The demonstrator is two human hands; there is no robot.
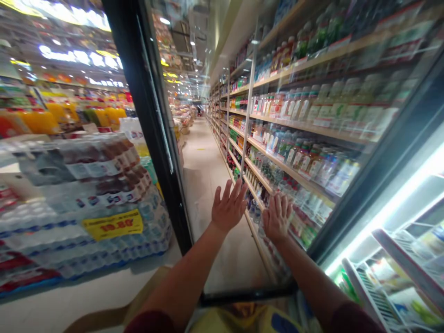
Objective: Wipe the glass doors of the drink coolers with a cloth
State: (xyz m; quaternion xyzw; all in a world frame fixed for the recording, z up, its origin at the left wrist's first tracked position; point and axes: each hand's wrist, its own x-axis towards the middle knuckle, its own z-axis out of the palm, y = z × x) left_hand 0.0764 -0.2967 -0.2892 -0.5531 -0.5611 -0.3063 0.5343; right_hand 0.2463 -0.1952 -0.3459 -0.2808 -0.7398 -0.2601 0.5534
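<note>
A glass cooler door point(208, 259) with a black frame stands swung out in front of me. My left hand point(229, 207) lies with spread fingers against its glass, palm toward the pane. Beside it to the right, my right hand point(278, 216) is likewise flat on the glass, its fingers straighter and closer together. Both forearms reach forward, and neither hand holds anything. Below my arms, the top of a yellow package point(243, 318) shows at the bottom edge; what supports it is out of view.
At the right, a lit cooler holds wire shelves point(391, 296) with packaged goods. Through the glass, shelves of bottles point(305, 157) line an aisle floor point(203, 162). Stacked bottle packs point(104, 194) with a yellow price sign point(114, 225) stand at the left.
</note>
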